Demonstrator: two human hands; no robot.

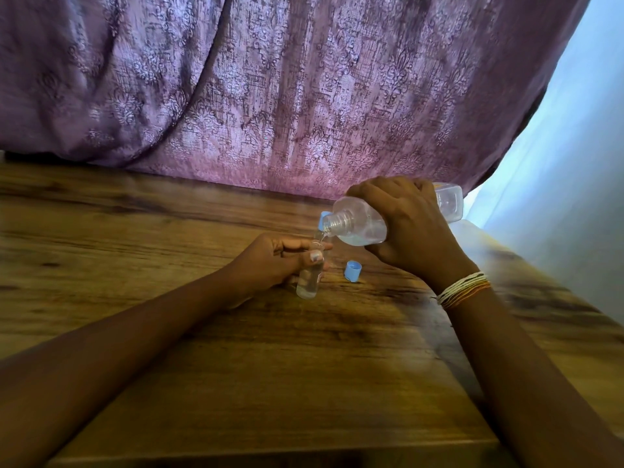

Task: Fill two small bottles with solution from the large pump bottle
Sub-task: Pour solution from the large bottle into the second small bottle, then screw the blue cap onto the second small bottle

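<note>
**Pouring straight from the big bottle**

From the head view, the right hand (405, 228) is wrapped around the large bottle (361, 224), pump off, tipped so its open neck sits just above the small bottle (309, 276). The left hand (273, 261) is closed around that small bottle, steadying it upright on the counter (169, 231). A thin stream runs between them. A blue cap (353, 270) lies just right of the small bottle; something blue shows behind the large bottle's neck, too hidden to identify. The wide neck over a narrow mouth looks risky: tip further and solution likely overshoots, wetting fingers and counter.
</note>
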